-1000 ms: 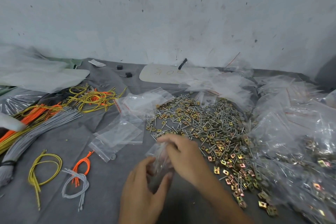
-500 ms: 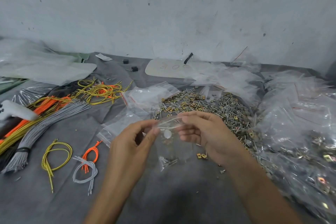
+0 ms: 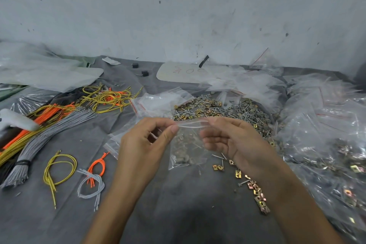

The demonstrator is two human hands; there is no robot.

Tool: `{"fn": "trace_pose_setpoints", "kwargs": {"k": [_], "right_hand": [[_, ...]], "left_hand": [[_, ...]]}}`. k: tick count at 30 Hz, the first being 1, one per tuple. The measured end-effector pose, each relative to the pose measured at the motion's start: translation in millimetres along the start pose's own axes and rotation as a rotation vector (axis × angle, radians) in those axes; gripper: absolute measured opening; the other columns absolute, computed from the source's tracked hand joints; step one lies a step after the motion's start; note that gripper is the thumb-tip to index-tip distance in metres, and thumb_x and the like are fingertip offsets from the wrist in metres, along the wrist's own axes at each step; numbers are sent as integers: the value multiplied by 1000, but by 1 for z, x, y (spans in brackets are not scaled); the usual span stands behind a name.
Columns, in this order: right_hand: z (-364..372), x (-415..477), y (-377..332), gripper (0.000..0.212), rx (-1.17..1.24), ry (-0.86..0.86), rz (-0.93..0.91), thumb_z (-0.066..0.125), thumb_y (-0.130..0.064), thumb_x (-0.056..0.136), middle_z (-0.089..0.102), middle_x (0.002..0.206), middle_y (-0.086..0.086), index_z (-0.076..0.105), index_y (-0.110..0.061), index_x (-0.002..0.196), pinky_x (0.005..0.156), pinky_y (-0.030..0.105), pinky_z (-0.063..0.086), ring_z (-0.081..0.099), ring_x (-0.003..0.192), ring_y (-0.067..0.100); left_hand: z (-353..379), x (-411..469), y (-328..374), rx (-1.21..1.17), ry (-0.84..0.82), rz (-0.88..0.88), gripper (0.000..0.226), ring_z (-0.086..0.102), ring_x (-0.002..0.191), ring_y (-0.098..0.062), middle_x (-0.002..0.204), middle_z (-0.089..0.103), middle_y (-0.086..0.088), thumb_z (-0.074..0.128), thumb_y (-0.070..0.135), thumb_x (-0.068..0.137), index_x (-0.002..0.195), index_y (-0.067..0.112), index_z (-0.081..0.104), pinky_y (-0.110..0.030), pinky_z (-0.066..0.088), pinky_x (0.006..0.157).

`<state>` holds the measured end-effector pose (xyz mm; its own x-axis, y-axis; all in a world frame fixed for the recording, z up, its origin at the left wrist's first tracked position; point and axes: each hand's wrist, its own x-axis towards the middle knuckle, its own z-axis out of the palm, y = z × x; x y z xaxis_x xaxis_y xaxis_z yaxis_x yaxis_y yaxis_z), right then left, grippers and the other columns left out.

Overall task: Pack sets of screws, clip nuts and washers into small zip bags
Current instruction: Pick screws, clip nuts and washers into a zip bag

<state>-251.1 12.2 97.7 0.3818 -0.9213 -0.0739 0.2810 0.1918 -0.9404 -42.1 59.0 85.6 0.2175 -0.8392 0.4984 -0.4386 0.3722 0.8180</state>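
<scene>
The left hand (image 3: 144, 144) and right hand (image 3: 235, 144) each pinch one end of the zip strip of a small zip bag (image 3: 186, 152), held over the tabletop (image 3: 178, 208) with screws sunk at its bottom. To seal it well, keep the strip taut and press along its whole length.

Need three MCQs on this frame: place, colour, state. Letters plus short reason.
1. The loose screw pile lies: A) beyond the held zip bag B) in a tray C) on a shelf
2. The leftmost small wire loop is: A) orange B) yellow C) grey
3. The bag's top edge is: A) untouched B) pinched by one hand C) pinched by both hands

1A, the pile shows past the bag; 2B, its strands are yellow; 3C, left hand and right hand each pinch an end.
</scene>
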Motion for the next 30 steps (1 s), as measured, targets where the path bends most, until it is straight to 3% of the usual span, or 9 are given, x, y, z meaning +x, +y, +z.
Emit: {"fn": "trace_pose_setpoints", "kwargs": {"k": [3, 4, 6, 8, 13, 23, 28, 30], "right_hand": [[0, -6, -3, 41, -504, 115, -136, 71, -60, 76, 62, 72, -6, 76, -26, 99, 55, 24, 46, 53, 61, 8], [-1, -6, -4, 40, -693, 162, -197, 68, -68, 77, 58, 80, -11, 74, -36, 100, 61, 23, 42, 50, 68, 5], [1, -5, -10, 38, -951, 166, -291, 66, -74, 75, 51, 105, -16, 67, -52, 106, 81, 24, 42, 51, 99, 2], [10, -4, -18, 33, -1065, 39, -349, 70, -64, 79, 50, 116, -21, 67, -51, 109, 97, 24, 39, 47, 118, 0], [35, -1, -29, 8, -1150, -25, -514, 72, -32, 90, 69, 91, -15, 73, -26, 94, 84, 34, 52, 64, 91, 3], [46, -13, -40, 5, -1240, 60, -696, 72, -28, 85, 67, 77, -11, 70, -23, 83, 76, 37, 50, 62, 79, 10], [29, -19, -48, 5, -1167, 108, -681, 73, -20, 82, 66, 70, -16, 71, -23, 78, 67, 13, 44, 61, 71, 4], [20, -23, -50, 6, -1147, 139, -669, 70, -22, 82, 66, 71, -16, 69, -24, 76, 65, 12, 44, 60, 69, 4]], "left_hand": [[1, 3, -3, -17, -23, -3, 8, 57, 71, -4, 82, 66, 13, 73, 30, 86, 84, 37, 70, -15, 44, 65], [1, 4, -3, -31, -38, -9, 9, 56, 70, -3, 82, 66, 11, 73, 29, 87, 83, 37, 70, -16, 44, 64], [2, 6, -3, -40, -80, -7, 7, 56, 69, -3, 83, 67, 11, 73, 33, 87, 86, 39, 70, -18, 45, 63], [4, 6, -2, -19, -120, 7, 7, 56, 69, -3, 85, 67, 13, 72, 37, 88, 90, 43, 68, -18, 45, 63], [4, 8, 8, -6, -137, 51, 6, 54, 68, -2, 82, 64, 13, 64, 35, 90, 85, 38, 65, -15, 41, 62], [0, 8, 25, -39, -169, 124, 7, 58, 76, -11, 85, 63, 10, 60, 34, 95, 89, 33, 62, -21, 45, 67], [-3, 11, 29, -96, -174, 133, 10, 49, 67, -7, 76, 56, 10, 58, 31, 96, 87, 26, 60, -25, 40, 63], [-6, 13, 29, -124, -155, 123, 9, 46, 67, -7, 76, 53, 12, 58, 30, 96, 88, 27, 59, -25, 38, 63]]}}
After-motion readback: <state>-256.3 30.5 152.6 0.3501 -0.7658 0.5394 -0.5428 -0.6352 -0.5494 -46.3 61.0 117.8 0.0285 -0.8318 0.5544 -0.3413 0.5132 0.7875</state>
